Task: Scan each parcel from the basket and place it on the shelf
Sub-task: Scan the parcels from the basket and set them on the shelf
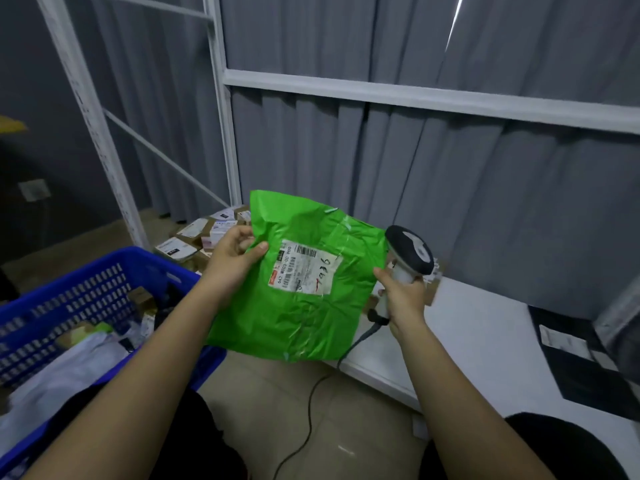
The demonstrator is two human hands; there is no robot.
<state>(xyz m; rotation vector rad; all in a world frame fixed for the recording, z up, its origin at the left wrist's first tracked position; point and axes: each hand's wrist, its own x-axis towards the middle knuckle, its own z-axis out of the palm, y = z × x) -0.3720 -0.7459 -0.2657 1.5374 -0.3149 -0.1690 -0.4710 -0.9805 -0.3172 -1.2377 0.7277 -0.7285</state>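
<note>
Left hand (232,261) pinches a green parcel (301,282) above the shelf's (485,327) left edge; right hand (401,296) grips a scanner (408,258) beside it. Basket (104,271), left of the shelf, looks far from emptied.

Bare forearms and hands, no sleeves showing; black trousers (568,448) on both legs.

Both bare forearms stretched forward. Left hand (232,259) pinching the green parcel (304,306) edge, thumb on top. Right hand (403,295) level with it, fingers wrapped round the barcode scanner (408,258) handle.
</note>
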